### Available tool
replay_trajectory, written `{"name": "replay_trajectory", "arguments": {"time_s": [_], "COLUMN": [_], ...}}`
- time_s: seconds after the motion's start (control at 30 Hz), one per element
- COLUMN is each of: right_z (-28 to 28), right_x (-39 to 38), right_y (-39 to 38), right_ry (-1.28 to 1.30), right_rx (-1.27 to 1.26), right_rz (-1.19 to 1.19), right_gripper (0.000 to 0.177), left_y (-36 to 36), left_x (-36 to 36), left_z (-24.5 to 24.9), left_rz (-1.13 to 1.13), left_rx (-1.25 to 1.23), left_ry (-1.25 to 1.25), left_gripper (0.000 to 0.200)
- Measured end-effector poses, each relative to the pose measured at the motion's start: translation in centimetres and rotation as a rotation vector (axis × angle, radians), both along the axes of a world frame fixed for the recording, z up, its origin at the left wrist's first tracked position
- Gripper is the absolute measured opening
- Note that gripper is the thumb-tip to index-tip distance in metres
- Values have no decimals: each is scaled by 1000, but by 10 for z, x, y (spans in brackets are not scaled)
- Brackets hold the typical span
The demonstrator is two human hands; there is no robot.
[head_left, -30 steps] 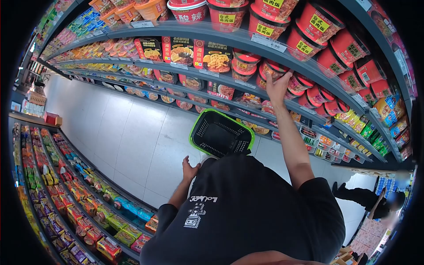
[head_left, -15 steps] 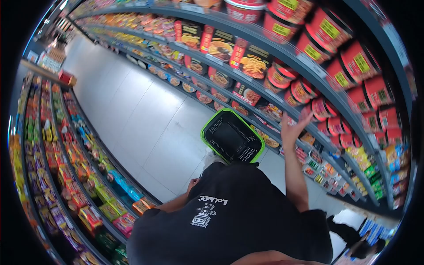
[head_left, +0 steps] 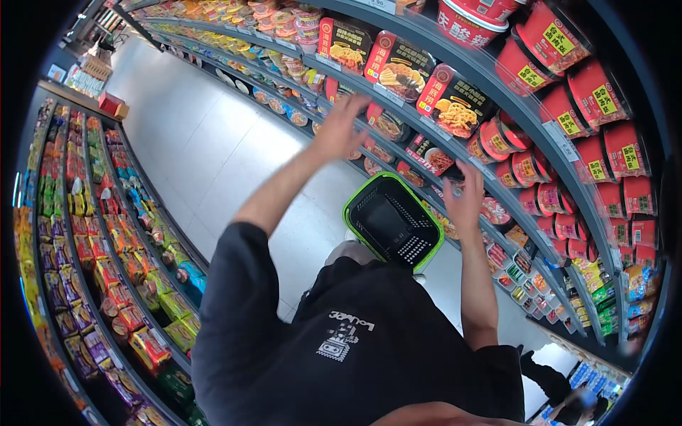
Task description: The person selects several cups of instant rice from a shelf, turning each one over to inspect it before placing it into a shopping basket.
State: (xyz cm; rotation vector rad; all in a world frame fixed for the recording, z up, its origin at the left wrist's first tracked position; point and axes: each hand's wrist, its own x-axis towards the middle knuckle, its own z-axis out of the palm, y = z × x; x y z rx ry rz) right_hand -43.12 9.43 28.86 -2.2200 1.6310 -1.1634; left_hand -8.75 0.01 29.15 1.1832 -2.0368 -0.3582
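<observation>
Both of my hands are raised in front of the right-hand shelves. My left hand [head_left: 339, 130] has its fingers spread and holds nothing; it is nearest to the boxed meals [head_left: 387, 122] on a middle shelf. Fingers apart and empty, my right hand [head_left: 465, 199] is beside the lower shelf's packages. Below and between the hands, a black basket with a green rim [head_left: 347, 213] appears empty. Black and red boxes with food pictures [head_left: 455, 101] stand on the shelf above my hands.
Red tubs [head_left: 558, 35] fill the upper right shelves. Shelves of colourful packets [head_left: 131, 284] line the left side. A pale tiled floor [head_left: 213, 135] runs between them. Part of another person [head_left: 547, 376] shows at the lower right.
My left hand has risen from beside my body to the shelves, its fingers spreading. My right hand has moved slightly lower. The view has shifted, with the basket appearing farther right.
</observation>
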Motion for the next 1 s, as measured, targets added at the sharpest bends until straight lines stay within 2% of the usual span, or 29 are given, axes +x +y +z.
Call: {"name": "replay_trajectory", "arguments": {"time_s": [0.07, 0.1, 0.17, 0.2, 0.27, 0.33, 0.43, 0.47, 0.57, 0.73, 0.77, 0.83, 0.9, 0.93, 0.97, 1.0], "right_z": [36, 46, 58, 63, 58, 57, 63, 62, 80, 92, 87, 83, 81, 79, 81, 79], "right_x": [25, 36, 49, 51, 45, 33, 24, 23, 29, 44, 44, 50, 60, 67, 76, 78], "right_y": [-16, -21, -17, -16, -18, -22, -37, -36, -44, -61, -71, -94, -115, -129, -142, -158], "right_ry": [-6, -13, -3, 8, 68, 161, 182, 155, 222, 335, 302, 375, 362, 338, 328, 344], "right_rx": [-24, -59, -66, -64, -72, -27, -89, -95, -113, -79, -24, -71, -106, -130, -115, -96], "right_rz": [7, 20, 40, 64, 86, 139, 117, 113, 106, 67, 61, 32, -8, -32, -51, -40], "right_gripper": [51, 51, 51, 51, 50, 49, 45, 45, 41, 39, 40, 37, 34, 32, 32, 32], "left_y": [-67, -85, -117, -132, -149, -164, -191, -190, -193, -234, -234, -220, -228, -224, -217, -206], "left_x": [9, 15, 23, 26, 31, 29, 15, 9, -8, -39, -42, -44, -47, -43, -43, -35], "left_z": [26, 37, 58, 63, 66, 67, 55, 50, 70, 66, 73, 84, 51, 33, 22, 40], "left_rz": [5, 2, 29, 30, 37, 40, 118, 124, 52, -89, -115, -178, -170, -106, -51, -248], "left_rx": [-220, -223, -262, -279, -243, -164, -46, -29, -15, -205, -167, -62, -146, -376, -428, -101], "left_ry": [-144, -143, -361, -350, -478, -483, -640, -627, -859, -707, -747, -774, -553, -494, -536, -540], "left_gripper": [75, 75, 76, 76, 81, 85, 89, 89, 80, 67, 67, 70, 70, 68, 57, 48]}}
